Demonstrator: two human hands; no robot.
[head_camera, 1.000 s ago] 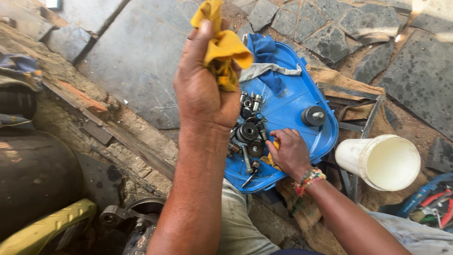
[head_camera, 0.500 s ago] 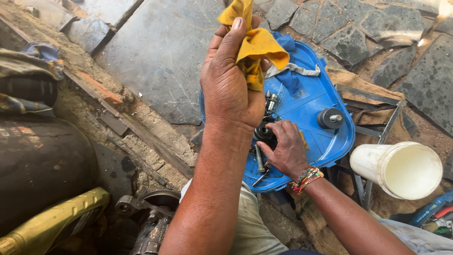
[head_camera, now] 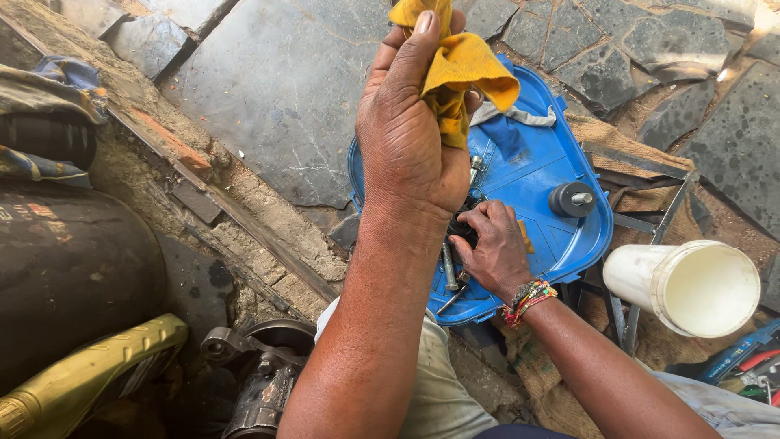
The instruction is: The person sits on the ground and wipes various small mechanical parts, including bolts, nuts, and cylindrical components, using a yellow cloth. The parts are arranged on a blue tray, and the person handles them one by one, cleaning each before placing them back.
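Observation:
My left hand [head_camera: 410, 138] is raised in front of the camera, shut on a crumpled yellow cloth [head_camera: 463, 69]. Below it lies a blue plastic tray [head_camera: 528, 162] on the stone ground. My right hand [head_camera: 496, 248], with a beaded band at the wrist, reaches into the tray and curls its fingers over a dark metal part [head_camera: 461, 228], mostly hidden by both hands. A long bolt [head_camera: 448, 268] lies in the tray beside that hand. A black round part with a stud [head_camera: 571, 199] stands at the tray's right side.
A white plastic bucket [head_camera: 691, 284] lies on its side to the right, on burlap sacking [head_camera: 609, 146]. A big black drum [head_camera: 65, 260], a gold-coloured casing [head_camera: 89, 366] and a greasy metal motor piece [head_camera: 260, 366] sit at the lower left. Hand tools [head_camera: 743, 358] lie at the lower right.
My left hand with the yellow cloth has risen closer to the camera. The view has shifted a little. My right hand stays on the parts in the tray.

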